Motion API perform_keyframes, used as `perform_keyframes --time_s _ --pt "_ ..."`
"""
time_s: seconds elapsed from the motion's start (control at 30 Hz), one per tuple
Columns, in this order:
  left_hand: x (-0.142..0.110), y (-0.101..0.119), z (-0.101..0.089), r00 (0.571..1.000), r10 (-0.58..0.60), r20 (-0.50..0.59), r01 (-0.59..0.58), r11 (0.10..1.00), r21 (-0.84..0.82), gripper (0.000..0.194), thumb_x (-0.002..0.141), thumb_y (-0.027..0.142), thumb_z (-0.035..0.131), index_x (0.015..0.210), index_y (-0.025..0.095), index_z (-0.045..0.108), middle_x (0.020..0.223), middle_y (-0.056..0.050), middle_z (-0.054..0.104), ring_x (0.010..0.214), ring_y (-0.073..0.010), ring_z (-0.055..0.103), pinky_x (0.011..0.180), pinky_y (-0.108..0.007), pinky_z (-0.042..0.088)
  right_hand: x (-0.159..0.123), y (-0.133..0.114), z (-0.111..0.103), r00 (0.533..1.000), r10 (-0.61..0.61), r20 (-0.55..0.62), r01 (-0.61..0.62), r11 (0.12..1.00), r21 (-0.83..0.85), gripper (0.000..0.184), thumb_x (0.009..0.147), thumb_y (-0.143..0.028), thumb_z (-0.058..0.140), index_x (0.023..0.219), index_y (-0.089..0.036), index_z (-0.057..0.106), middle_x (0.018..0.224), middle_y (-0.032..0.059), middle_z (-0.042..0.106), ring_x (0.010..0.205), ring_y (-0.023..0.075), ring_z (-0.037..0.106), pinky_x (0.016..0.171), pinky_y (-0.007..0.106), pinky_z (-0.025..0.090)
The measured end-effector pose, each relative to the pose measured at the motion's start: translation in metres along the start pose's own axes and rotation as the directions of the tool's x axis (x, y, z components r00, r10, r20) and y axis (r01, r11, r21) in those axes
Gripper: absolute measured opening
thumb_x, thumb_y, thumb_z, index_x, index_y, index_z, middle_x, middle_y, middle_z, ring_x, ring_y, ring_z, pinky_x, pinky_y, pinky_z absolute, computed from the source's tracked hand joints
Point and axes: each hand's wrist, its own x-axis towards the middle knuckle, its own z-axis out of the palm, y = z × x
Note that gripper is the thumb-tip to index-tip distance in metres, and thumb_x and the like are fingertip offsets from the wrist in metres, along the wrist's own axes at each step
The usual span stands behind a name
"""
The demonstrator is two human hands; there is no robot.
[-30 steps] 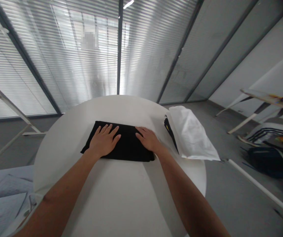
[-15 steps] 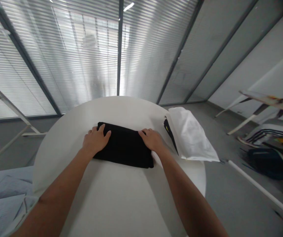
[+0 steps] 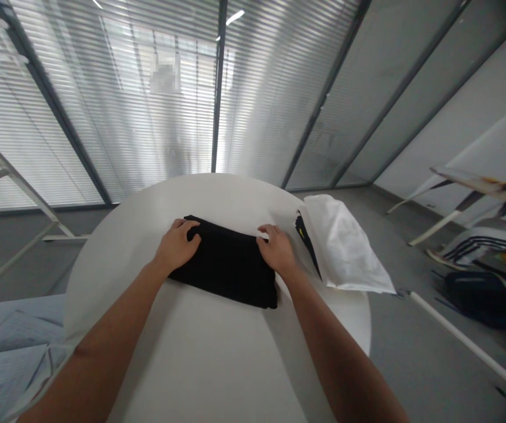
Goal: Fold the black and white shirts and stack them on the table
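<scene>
Slatted blinds fill the glass partition across the top of the frame, daylight glowing through them — grey floor runs below, and a white wall rises at right behind a white-legged table.

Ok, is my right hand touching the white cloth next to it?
Apart. The head view shows a strip of round white table between the right hand and the white cloth.

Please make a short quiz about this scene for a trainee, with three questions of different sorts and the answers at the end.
1. True or false: the left hand touches the black folded cloth.
2. Which is nearer the white cloth bundle: A) the left hand, or B) the right hand?
3. What shape is the table top?

Key: 1. True. 2. B. 3. Round.
</scene>
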Motion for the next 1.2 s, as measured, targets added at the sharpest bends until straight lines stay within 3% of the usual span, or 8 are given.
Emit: perform_keyframes --time_s 0.13,0.27,0.37,0.5,0.67,0.77,1.03,1.2 --pt "0.000 -0.001 0.001 0.999 0.031 -0.008 -0.031 0.999 -0.022 0.039 0.085 0.033 0.049 0.120 0.022 0.062 0.122 -0.008 0.057 0.111 -0.0233 0.059 0.103 -0.040 0.045 -0.004 -0.009 0.002 0.989 -0.073 0.131 0.069 0.997 0.034 0.043 0.094 -0.037 0.042 0.131 -0.019 0.053 0.128 0.0093 0.061 0.118 0.0228 0.055 0.102 0.035 0.038" --pt "0.002 -0.005 0.002 0.997 0.070 -0.017 -0.071 0.996 -0.049 0.038 0.086 0.034 0.048 0.118 0.022 0.063 0.121 -0.008 0.057 0.111 -0.0222 0.059 0.104 -0.039 0.043 0.000 -0.005 -0.003 0.957 0.014 0.289 -0.035 0.997 0.067 0.044 0.085 -0.036 0.056 0.125 -0.019 0.060 0.120 0.0105 0.066 0.113 0.0265 0.059 0.097 0.037 0.042" --pt "0.003 -0.009 0.000 0.988 0.151 0.009 -0.150 0.984 -0.098 0.037 0.087 0.033 0.046 0.118 0.022 0.062 0.120 -0.007 0.059 0.110 -0.0204 0.058 0.105 -0.038 0.043 0.003 0.005 -0.014 0.884 -0.011 0.468 -0.117 0.963 0.244 0.038 0.079 -0.032 0.061 0.114 -0.017 0.067 0.114 0.0089 0.069 0.105 0.0261 0.063 0.093 0.036 0.044" --pt "0.004 -0.009 -0.001 0.970 0.235 0.064 -0.224 0.964 -0.145 0.035 0.088 0.033 0.044 0.116 0.022 0.062 0.117 -0.007 0.060 0.110 -0.0199 0.058 0.104 -0.039 0.043 0.001 0.012 -0.029 0.741 -0.203 0.640 -0.244 0.806 0.538 0.030 0.084 -0.042 0.057 0.087 -0.018 0.073 0.099 0.0039 0.073 0.096 0.0240 0.065 0.092 0.036 0.046" --pt "0.002 -0.006 0.000 0.963 0.263 0.053 -0.252 0.955 -0.154 0.035 0.088 0.032 0.043 0.116 0.022 0.062 0.118 -0.007 0.061 0.110 -0.0200 0.058 0.104 -0.040 0.044 -0.006 0.002 -0.035 0.652 -0.200 0.731 -0.411 0.717 0.563 0.041 0.081 -0.056 0.061 0.093 -0.019 0.073 0.093 0.0045 0.074 0.087 0.0226 0.067 0.081 0.035 0.052" --pt "0.002 -0.006 -0.001 0.967 0.251 0.037 -0.242 0.957 -0.160 0.034 0.088 0.032 0.043 0.114 0.022 0.062 0.117 -0.007 0.061 0.111 -0.0204 0.058 0.104 -0.041 0.043 -0.008 -0.003 -0.036 0.649 -0.204 0.733 -0.447 0.677 0.584 0.039 0.078 -0.051 0.068 0.100 -0.018 0.072 0.093 0.0047 0.074 0.084 0.0217 0.068 0.079 0.033 0.053" --pt "0.002 -0.008 -0.005 0.963 0.267 -0.022 -0.266 0.943 -0.200 0.031 0.089 0.029 0.043 0.112 0.022 0.063 0.114 -0.006 0.061 0.109 -0.0187 0.058 0.103 -0.038 0.044 -0.013 -0.010 -0.030 0.596 -0.259 0.760 -0.630 0.436 0.642 0.043 0.073 -0.037 0.074 0.113 -0.021 0.066 0.106 0.0051 0.072 0.097 0.0223 0.068 0.091 0.036 0.052" --pt "0.002 -0.011 0.000 0.956 0.290 -0.031 -0.290 0.935 -0.205 0.030 0.089 0.025 0.044 0.110 0.021 0.064 0.113 -0.006 0.061 0.106 -0.0180 0.059 0.101 -0.036 0.045 -0.012 -0.003 -0.025 0.539 -0.285 0.793 -0.656 0.448 0.607 0.046 0.072 -0.036 0.075 0.115 -0.020 0.066 0.109 0.0069 0.072 0.099 0.0229 0.068 0.094 0.037 0.050"
